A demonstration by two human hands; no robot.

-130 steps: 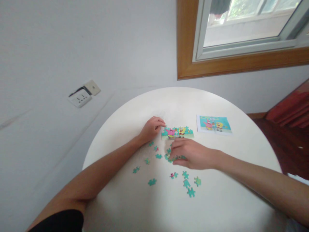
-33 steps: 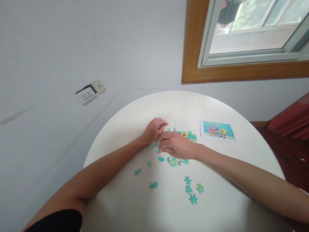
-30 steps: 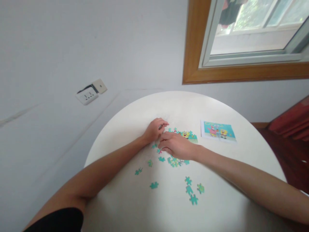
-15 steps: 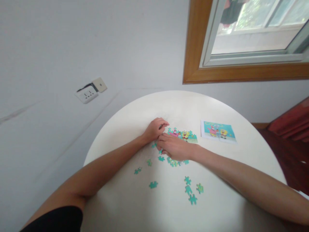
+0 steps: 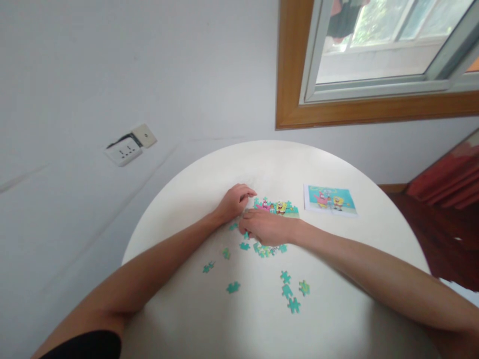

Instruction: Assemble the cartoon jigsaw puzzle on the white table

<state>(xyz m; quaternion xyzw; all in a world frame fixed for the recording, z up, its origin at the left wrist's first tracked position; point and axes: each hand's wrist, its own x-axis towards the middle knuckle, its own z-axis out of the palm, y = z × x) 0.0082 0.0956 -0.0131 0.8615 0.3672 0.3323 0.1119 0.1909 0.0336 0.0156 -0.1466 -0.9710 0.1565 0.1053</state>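
A partly joined jigsaw puzzle (image 5: 290, 209) with two cartoon figures lies flat near the table's middle. Beside its left edge rests my left hand (image 5: 235, 200), its fingers loosely bent and apart, with nothing visible in them. My right hand (image 5: 267, 227) lies across the puzzle's lower left part and hides it. Its fingers curl down close together near the left hand; whatever is between them is hidden. Just below the right hand is a cluster of green-yellow puzzle pieces (image 5: 267, 251). A loose teal piece (image 5: 244, 246) lies to the left of that cluster.
A printed picture sheet (image 5: 331, 200) with the same figures lies right of the puzzle. Several loose pieces, among them a teal one (image 5: 233, 287) and a star-shaped one (image 5: 294, 305), are scattered nearer me on the round white table (image 5: 262, 329). A wall and window stand behind.
My right hand has shifted slightly down from my left hand, opening a small gap between them. The whole view has slid a little as the head turned right. The loose pieces stay put.
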